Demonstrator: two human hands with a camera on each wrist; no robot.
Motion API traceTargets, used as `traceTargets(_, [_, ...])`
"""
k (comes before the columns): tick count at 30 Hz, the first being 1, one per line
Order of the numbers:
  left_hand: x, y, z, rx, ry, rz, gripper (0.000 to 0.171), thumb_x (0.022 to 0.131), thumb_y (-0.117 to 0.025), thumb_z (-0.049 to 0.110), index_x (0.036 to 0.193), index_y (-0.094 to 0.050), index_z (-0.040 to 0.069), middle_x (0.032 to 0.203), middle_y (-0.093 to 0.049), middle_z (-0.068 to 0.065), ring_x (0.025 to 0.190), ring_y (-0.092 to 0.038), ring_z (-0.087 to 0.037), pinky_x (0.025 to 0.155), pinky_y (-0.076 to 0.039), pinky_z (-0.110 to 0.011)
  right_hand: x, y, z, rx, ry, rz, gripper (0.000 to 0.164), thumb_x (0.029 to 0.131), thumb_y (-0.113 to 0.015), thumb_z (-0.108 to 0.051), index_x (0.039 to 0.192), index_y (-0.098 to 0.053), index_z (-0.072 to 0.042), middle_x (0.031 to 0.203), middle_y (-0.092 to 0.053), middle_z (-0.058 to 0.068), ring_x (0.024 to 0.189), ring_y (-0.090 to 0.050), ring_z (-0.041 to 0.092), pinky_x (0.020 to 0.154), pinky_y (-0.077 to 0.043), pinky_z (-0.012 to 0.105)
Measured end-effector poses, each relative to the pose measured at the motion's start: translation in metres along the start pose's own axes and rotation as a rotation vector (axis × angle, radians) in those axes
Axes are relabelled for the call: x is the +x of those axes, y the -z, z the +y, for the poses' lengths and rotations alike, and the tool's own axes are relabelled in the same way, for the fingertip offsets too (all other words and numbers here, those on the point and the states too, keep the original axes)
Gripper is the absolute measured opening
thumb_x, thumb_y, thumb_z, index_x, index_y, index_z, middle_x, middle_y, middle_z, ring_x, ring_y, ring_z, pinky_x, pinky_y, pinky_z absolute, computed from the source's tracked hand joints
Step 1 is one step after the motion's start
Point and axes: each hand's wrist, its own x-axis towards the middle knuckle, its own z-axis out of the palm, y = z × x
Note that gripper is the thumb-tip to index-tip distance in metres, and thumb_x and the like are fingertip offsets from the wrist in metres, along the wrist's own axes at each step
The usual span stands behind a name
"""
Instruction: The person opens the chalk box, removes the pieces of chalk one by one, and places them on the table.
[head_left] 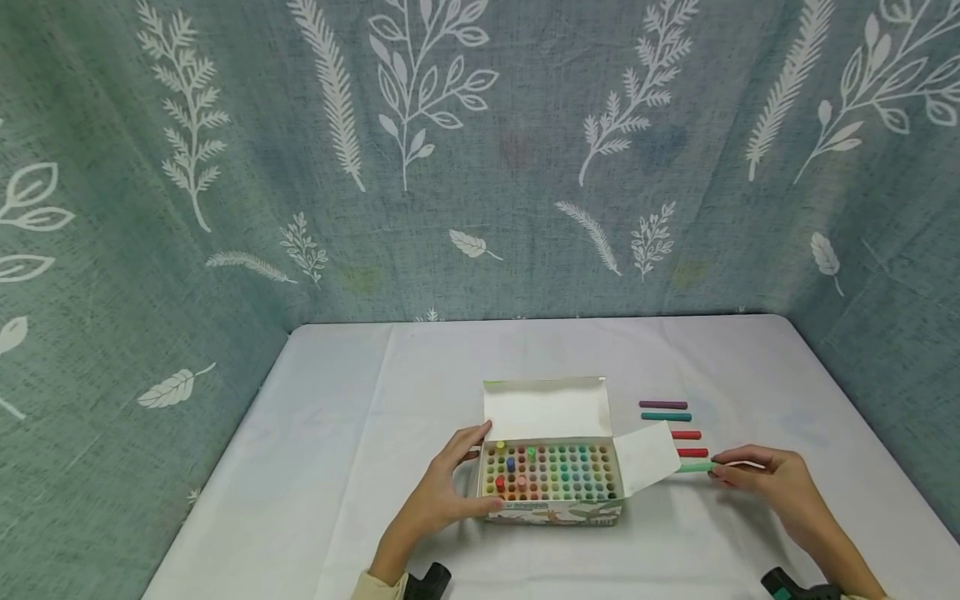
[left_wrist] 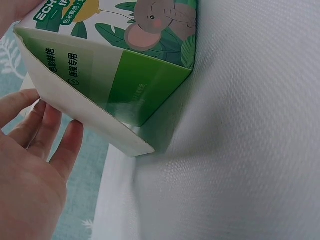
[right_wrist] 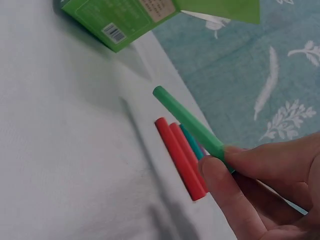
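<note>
An open cardboard chalk box (head_left: 551, 512) stands on the table, its inside a grid of holes with several coloured chalk tips raised above it. My left hand (head_left: 447, 485) grips the box's left end, thumb at the front and fingers by the back corner. In the left wrist view, the fingertips touch the box's side flap (left_wrist: 80, 102). To the right of the box, my right hand (head_left: 772, 483) pinches a green chalk stick (right_wrist: 185, 120) by one end between thumb and fingers. Its free end points toward the box, above the table.
Right of the box lie two red chalk sticks (head_left: 692, 452), a teal one (head_left: 666, 417) and a purple one (head_left: 663, 405). The box lid (head_left: 547, 408) stands up at the back, and a right flap (head_left: 647, 458) juts out toward the sticks. Patterned cloth (head_left: 480, 250) hangs behind the table.
</note>
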Motion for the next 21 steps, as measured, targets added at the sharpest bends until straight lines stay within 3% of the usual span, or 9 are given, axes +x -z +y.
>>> traceTargets(13, [0.007,-0.006,-0.003,0.012,0.013,0.019,0.092,0.074,-0.082,0.028,0.15,-0.029,0.022,0.144,-0.036,0.004,0.127,-0.04,-0.018,0.102,-0.041,-0.044,0.021,-0.003,0.014,-0.033,-0.087,0.02,0.03,0.084,-0.071,-0.011,0.107,-0.067,0.008,0.097,-0.068,0.01,0.072,-0.069,0.021,0.066,-0.057,0.025])
traceTargets(21, [0.013,-0.009,-0.002,0.011,0.006,0.027,0.092,0.075,-0.082,0.026,0.15,-0.029,0.022,0.145,-0.035,0.004,0.128,-0.039,-0.019,0.101,-0.041,-0.045,0.031,-0.008,0.021,-0.173,-0.04,0.058,0.026,0.083,-0.072,-0.007,0.104,-0.068,0.008,0.093,-0.067,0.015,0.064,-0.063,0.022,0.055,-0.055,0.024])
